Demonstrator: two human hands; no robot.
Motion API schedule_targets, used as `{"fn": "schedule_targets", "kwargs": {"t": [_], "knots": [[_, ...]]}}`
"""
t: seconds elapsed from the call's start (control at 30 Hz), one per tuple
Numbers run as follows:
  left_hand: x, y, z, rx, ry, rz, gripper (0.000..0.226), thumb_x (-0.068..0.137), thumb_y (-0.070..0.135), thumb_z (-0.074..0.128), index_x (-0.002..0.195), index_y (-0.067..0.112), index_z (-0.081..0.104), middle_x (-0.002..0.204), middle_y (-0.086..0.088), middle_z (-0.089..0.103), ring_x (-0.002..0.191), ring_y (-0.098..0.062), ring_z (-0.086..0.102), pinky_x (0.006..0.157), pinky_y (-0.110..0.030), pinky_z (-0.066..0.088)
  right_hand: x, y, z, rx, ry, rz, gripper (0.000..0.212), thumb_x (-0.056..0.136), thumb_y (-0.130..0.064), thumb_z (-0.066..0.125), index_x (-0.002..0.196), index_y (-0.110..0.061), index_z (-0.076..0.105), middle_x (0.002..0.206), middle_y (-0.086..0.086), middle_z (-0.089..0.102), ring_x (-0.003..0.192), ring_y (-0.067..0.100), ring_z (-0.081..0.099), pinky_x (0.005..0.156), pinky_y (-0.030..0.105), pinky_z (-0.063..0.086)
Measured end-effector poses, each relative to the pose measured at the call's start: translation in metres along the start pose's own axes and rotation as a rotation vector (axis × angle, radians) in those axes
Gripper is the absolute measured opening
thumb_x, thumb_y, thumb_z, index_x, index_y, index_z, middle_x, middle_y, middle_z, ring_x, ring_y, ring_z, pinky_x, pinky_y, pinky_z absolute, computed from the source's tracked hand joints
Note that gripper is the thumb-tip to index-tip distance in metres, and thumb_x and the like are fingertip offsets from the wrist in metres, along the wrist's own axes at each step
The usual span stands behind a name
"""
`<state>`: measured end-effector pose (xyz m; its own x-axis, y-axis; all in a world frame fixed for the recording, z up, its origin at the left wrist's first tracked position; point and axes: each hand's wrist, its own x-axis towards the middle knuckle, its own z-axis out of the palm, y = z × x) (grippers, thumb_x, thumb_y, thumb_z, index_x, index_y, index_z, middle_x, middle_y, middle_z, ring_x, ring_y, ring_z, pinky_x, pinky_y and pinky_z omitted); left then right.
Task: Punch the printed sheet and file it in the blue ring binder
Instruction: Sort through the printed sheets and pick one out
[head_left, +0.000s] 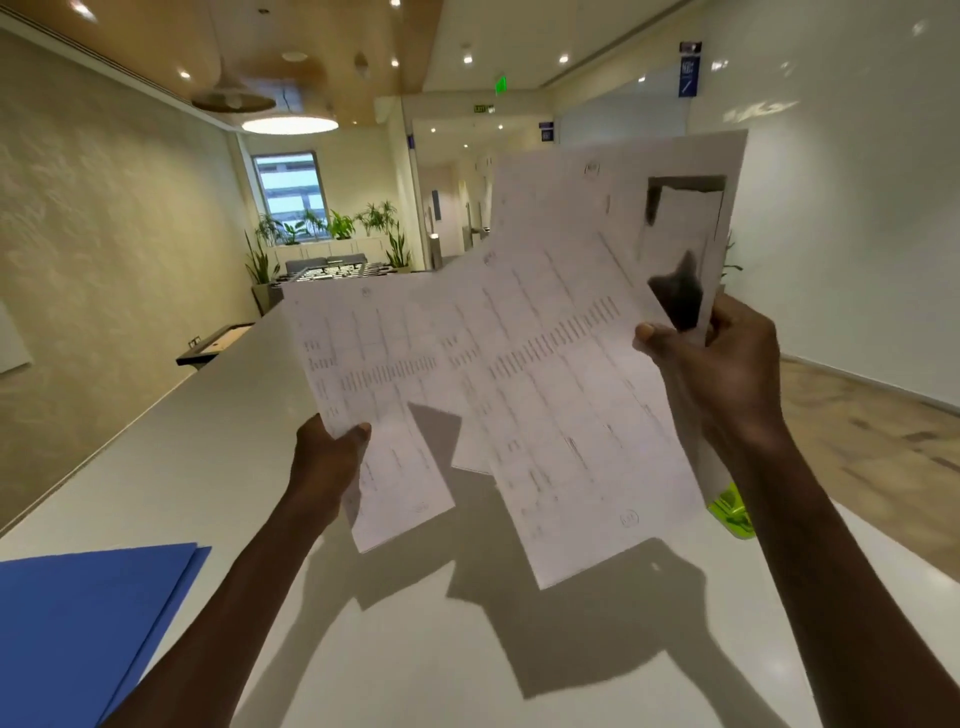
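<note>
Head view, and both hands are up over the table (218, 467) with paper fanned between them. Left hand (324, 457) pinches one printed sheet (374, 395) at its lower left edge, thumb on top, fingers curled behind. Right hand (711, 374) grips a small stack (571, 395) at its right edge, thumb across the front; at least two pages are in there, the rear one showing a dark printed block near the top. All of it hangs in the air, tilted, the single sheet overlapping the stack near the middle. Blue binder (88, 623) lies closed on the table at lower left, well apart from the papers. Something lime green (732, 512) peeks out behind the right forearm, just beside the stack's corner; it could be the punch, but too little shows to say. This looks like the sorting stage, with nothing punched or filed yet. To do it well, I'd draw the left sheet fully clear of the stack so no second page rides along, then set the stack down flat, away from the binder. Keep the pinch light and near the edge to avoid creasing, and check which long margin should take the holes before bringing it to the punch.
</note>
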<state>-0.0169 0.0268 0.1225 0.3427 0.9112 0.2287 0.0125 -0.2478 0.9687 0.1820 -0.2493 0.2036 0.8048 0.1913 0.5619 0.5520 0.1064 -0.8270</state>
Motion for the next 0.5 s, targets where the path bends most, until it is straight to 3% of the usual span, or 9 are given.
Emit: {"fn": "schedule_targets", "kwargs": {"t": [0.07, 0.13, 0.2, 0.3, 0.4, 0.5], "knots": [[-0.004, 0.004, 0.003, -0.016, -0.06, 0.012, 0.031, 0.092, 0.005, 0.06, 0.123, 0.011, 0.06, 0.097, 0.004, 0.067, 0.088, -0.02, 0.065, 0.076, -0.031, 0.05, 0.001, -0.006, 0.008, 0.13, -0.061, 0.094, 0.031, 0.077, -0.015, 0.078, 0.106, -0.013, 0.068, 0.097, 0.0, 0.073, 0.085, 0.012, 0.071, 0.07, 0.022, 0.059], [-0.008, 0.007, 0.005, -0.026, -0.138, 0.034, 0.026, 0.092, 0.007, 0.063, 0.117, 0.012, 0.064, 0.094, 0.004, 0.071, 0.084, -0.014, 0.069, 0.067, -0.028, 0.054, 0.002, -0.006, 0.02, 0.272, -0.125, 0.193, 0.023, 0.075, -0.014, 0.079, 0.097, -0.013, 0.071, 0.093, 0.006, 0.075, 0.083, 0.02, 0.073, 0.074, 0.034, 0.06], [-0.012, 0.009, 0.008, -0.058, -0.212, 0.038, 0.026, 0.091, 0.007, 0.064, 0.117, 0.008, 0.065, 0.098, -0.002, 0.073, 0.089, -0.021, 0.069, 0.066, -0.03, 0.054, 0.001, 0.0, 0.033, 0.355, -0.185, 0.298, 0.022, 0.075, -0.014, 0.079, 0.094, -0.009, 0.071, 0.091, 0.012, 0.075, 0.082, 0.027, 0.073, 0.078, 0.043, 0.059], [-0.022, 0.015, 0.009, -0.196, -0.357, 0.034, 0.017, 0.084, 0.008, 0.071, 0.101, 0.007, 0.072, 0.091, -0.009, 0.073, 0.089, -0.03, 0.07, 0.065, -0.033, 0.055, -0.008, 0.014, 0.058, 0.35, -0.262, 0.401, 0.024, 0.078, -0.016, 0.077, 0.098, -0.004, 0.071, 0.089, 0.013, 0.075, 0.082, 0.028, 0.073, 0.078, 0.043, 0.06], [-0.032, 0.025, 0.009, -0.317, -0.496, 0.016, 0.012, 0.073, 0.016, 0.064, 0.068, 0.021, 0.073, 0.067, -0.002, 0.069, 0.06, -0.021, 0.066, 0.049, -0.03, 0.052, -0.019, 0.031, 0.078, 0.273, -0.315, 0.417, 0.028, 0.079, -0.023, 0.076, 0.104, -0.01, 0.071, 0.093, 0.006, 0.075, 0.084, 0.021, 0.073, 0.082, 0.041, 0.059], [-0.036, 0.029, 0.008, -0.28, -0.558, 0.052, 0.007, 0.076, 0.02, 0.064, 0.074, 0.02, 0.07, 0.066, 0.0, 0.067, 0.058, -0.018, 0.064, 0.047, -0.028, 0.049, -0.027, 0.045, 0.089, 0.215, -0.331, 0.388, 0.029, 0.082, -0.027, 0.073, 0.108, -0.016, 0.067, 0.103, 0.005, 0.073, 0.09, 0.019, 0.071, 0.076, 0.033, 0.058]]}}
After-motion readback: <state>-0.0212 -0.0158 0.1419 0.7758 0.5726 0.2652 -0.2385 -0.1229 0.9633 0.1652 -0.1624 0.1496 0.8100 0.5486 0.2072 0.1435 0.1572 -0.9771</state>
